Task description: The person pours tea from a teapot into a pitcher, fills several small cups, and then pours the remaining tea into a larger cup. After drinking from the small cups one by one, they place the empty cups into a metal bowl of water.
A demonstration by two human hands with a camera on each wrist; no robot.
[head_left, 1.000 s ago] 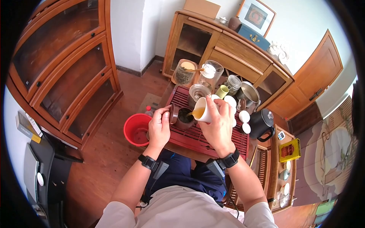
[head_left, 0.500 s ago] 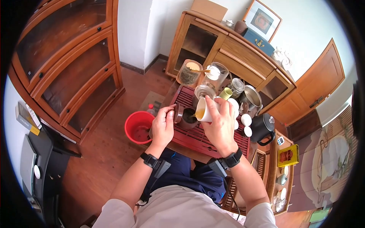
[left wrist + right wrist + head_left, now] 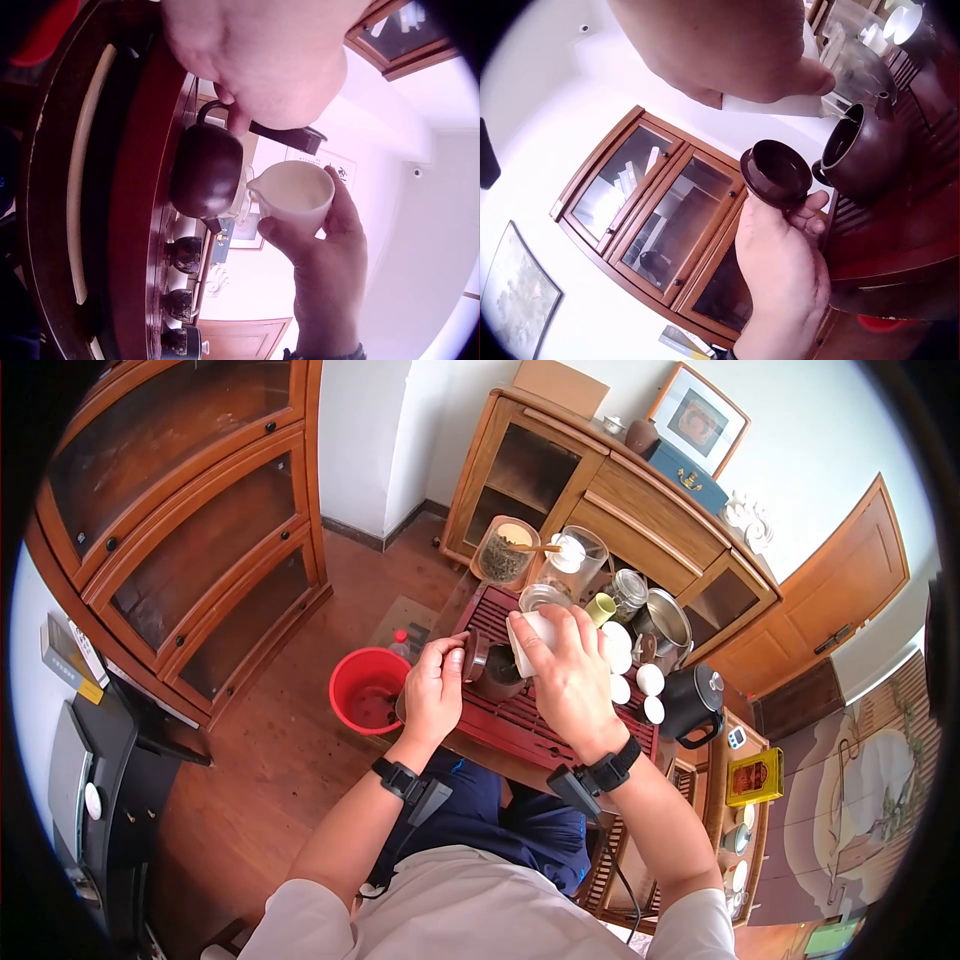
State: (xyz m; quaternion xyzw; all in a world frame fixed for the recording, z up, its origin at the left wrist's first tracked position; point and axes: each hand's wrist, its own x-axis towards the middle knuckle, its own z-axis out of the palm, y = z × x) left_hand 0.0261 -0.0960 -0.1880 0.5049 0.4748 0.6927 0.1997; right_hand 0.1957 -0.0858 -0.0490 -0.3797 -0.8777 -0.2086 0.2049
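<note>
My right hand (image 3: 578, 685) grips a white pitcher (image 3: 532, 642), steeply tipped with its spout over a dark brown teapot (image 3: 206, 171). A thin trickle shows at the spout in the right wrist view, falling toward the uncovered mouth of the teapot. The pitcher's white inside shows in the left wrist view, with no deep liquid in it. Between thumb and fingers my left hand (image 3: 432, 695) pinches the brown teapot lid (image 3: 780, 174), held on its side just left of the teapot. The teapot sits on a red slatted tea tray (image 3: 490, 720).
A red bucket (image 3: 345, 695) stands left of the tray. Behind the teapot are a glass jar of leaves (image 3: 505, 558), a green cup (image 3: 600, 609) and a metal pot (image 3: 664, 622). White cups (image 3: 650, 680) and a black kettle (image 3: 692, 705) are to the right.
The right hand has tipped the white pitcher further over the teapot. The amber stream and liquid seen earlier no longer show in the head view. The left hand keeps the lid beside the teapot.
</note>
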